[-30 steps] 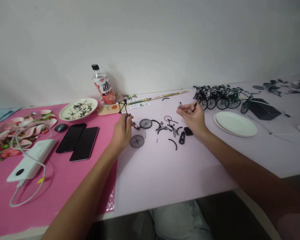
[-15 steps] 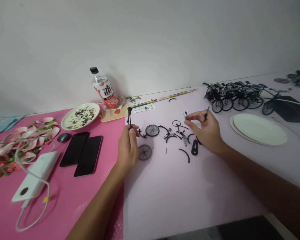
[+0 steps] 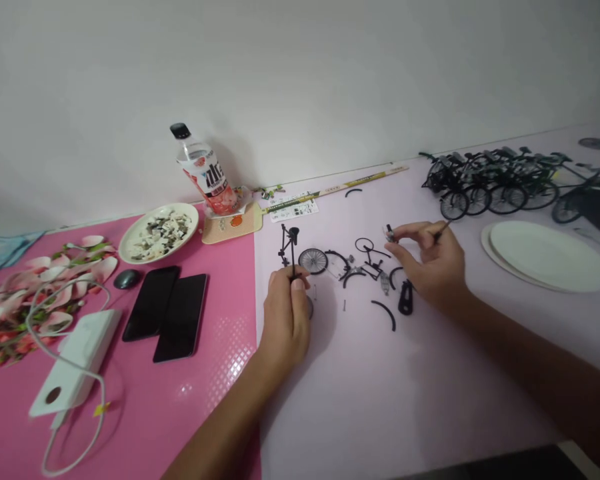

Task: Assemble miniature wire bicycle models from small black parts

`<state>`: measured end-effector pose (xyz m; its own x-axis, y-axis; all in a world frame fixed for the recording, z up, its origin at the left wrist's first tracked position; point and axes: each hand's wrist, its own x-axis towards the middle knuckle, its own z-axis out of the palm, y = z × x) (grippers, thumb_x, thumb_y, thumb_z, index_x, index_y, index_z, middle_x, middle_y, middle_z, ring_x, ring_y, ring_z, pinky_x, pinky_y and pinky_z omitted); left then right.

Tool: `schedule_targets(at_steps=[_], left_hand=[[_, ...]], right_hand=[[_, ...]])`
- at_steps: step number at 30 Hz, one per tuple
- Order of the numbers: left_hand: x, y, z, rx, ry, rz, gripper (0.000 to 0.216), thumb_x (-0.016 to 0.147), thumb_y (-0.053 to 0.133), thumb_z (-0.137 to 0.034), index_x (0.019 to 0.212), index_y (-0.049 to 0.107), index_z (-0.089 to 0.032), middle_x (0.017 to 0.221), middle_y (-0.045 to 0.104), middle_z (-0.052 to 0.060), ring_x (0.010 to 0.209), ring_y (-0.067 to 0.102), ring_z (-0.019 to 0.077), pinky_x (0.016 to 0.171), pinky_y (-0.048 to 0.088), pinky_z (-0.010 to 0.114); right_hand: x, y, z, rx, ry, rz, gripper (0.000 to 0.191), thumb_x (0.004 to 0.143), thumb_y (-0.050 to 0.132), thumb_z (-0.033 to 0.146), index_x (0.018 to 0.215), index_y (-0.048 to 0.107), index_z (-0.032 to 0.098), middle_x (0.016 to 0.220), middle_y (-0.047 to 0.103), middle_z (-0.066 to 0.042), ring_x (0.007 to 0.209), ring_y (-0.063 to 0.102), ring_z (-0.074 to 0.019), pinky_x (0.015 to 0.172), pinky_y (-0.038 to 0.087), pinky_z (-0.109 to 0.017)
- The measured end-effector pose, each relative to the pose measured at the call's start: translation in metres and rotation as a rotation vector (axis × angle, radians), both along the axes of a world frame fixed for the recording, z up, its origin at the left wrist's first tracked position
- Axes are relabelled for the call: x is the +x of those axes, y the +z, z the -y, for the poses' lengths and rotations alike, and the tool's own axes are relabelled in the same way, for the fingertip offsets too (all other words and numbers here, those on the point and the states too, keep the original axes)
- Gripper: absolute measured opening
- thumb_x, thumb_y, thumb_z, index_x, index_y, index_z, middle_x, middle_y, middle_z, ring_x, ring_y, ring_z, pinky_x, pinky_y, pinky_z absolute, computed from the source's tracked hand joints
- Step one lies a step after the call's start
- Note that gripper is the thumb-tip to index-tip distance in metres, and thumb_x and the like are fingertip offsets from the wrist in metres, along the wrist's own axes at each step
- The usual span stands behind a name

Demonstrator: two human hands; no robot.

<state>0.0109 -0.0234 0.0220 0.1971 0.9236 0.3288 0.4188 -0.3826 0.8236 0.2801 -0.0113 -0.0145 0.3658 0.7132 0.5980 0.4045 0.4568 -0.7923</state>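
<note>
My left hand point(image 3: 286, 317) is closed round a small black model bicycle frame point(image 3: 289, 250), held upright above the pale table. My right hand point(image 3: 433, 267) pinches a tiny silver part point(image 3: 389, 233) at the fingertips and also holds a thin black tool point(image 3: 441, 231). Between the hands lie loose model parts: a spoked wheel point(image 3: 313, 261), curved black mudguards point(image 3: 386, 312) and other small black pieces point(image 3: 370, 260). A second wheel is mostly hidden behind my left hand.
Several finished model bicycles point(image 3: 495, 181) stand at the back right beside white plates point(image 3: 547, 255). On the pink mat point(image 3: 130, 387) lie two phones point(image 3: 167, 313), a power bank with cable point(image 3: 75, 360), a mouse point(image 3: 127, 279), artificial flowers point(image 3: 25, 287), a full dish point(image 3: 159, 230) and a bottle point(image 3: 204, 173).
The view has shifted, so everything sits lower and further right. My left hand with the frame has come nearer the loose parts. My right hand keeps its pinch.
</note>
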Motion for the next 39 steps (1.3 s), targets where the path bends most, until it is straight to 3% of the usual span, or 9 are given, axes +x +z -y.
schedule_targets(at_steps=[6, 12, 17, 21, 31, 39], left_hand=[[0.015, -0.008, 0.003, 0.089, -0.081, -0.084, 0.028, 0.110, 0.032, -0.035, 0.117, 0.054, -0.020, 0.111, 0.064, 0.013, 0.103, 0.061, 0.0255, 0.090, 0.049, 0.042], [0.027, -0.015, -0.002, 0.129, -0.105, -0.105, 0.024, 0.109, 0.034, -0.032, 0.121, 0.052, -0.020, 0.117, 0.064, 0.013, 0.111, 0.060, 0.0258, 0.097, 0.048, 0.043], [0.030, -0.019, -0.006, 0.196, -0.185, -0.172, 0.023, 0.109, 0.034, -0.031, 0.115, 0.052, -0.019, 0.110, 0.063, 0.012, 0.106, 0.059, 0.0252, 0.097, 0.048, 0.042], [0.032, -0.020, -0.004, 0.220, -0.227, -0.244, 0.022, 0.109, 0.033, -0.029, 0.114, 0.052, -0.019, 0.109, 0.062, 0.012, 0.108, 0.058, 0.0262, 0.096, 0.049, 0.043], [0.034, -0.027, -0.005, 0.231, -0.258, -0.283, 0.021, 0.109, 0.032, -0.027, 0.110, 0.052, -0.020, 0.107, 0.061, 0.013, 0.107, 0.056, 0.0277, 0.094, 0.050, 0.044], [0.031, -0.018, 0.001, 0.194, -0.309, -0.226, 0.017, 0.105, 0.039, -0.033, 0.111, 0.049, -0.020, 0.106, 0.060, 0.013, 0.106, 0.056, 0.0289, 0.093, 0.049, 0.046]], right_hand=[[-0.015, 0.002, 0.012, -0.029, 0.029, 0.082, 0.044, 0.088, 0.080, 0.028, 0.083, 0.036, 0.028, 0.100, 0.074, -0.004, 0.100, 0.072, -0.0249, 0.102, 0.054, -0.052], [-0.041, 0.013, 0.031, 0.124, 0.153, 0.122, 0.044, 0.091, 0.079, 0.027, 0.084, 0.035, 0.030, 0.099, 0.077, -0.004, 0.105, 0.074, -0.0263, 0.096, 0.059, -0.051], [-0.052, 0.013, 0.036, 0.152, 0.238, 0.168, 0.037, 0.091, 0.077, 0.023, 0.087, 0.041, 0.030, 0.097, 0.078, -0.003, 0.107, 0.074, -0.0268, 0.096, 0.059, -0.052], [-0.054, 0.011, 0.036, 0.168, 0.239, 0.193, 0.033, 0.090, 0.079, 0.019, 0.094, 0.048, 0.030, 0.098, 0.078, -0.003, 0.106, 0.073, -0.0257, 0.095, 0.058, -0.051], [-0.056, 0.009, 0.036, 0.162, 0.247, 0.183, 0.044, 0.087, 0.083, 0.020, 0.083, 0.040, 0.030, 0.095, 0.080, -0.001, 0.101, 0.074, -0.0252, 0.093, 0.059, -0.050], [-0.057, 0.013, 0.038, 0.116, 0.230, 0.171, 0.043, 0.087, 0.084, 0.025, 0.082, 0.041, 0.030, 0.092, 0.080, -0.003, 0.100, 0.075, -0.0264, 0.093, 0.060, -0.051]])
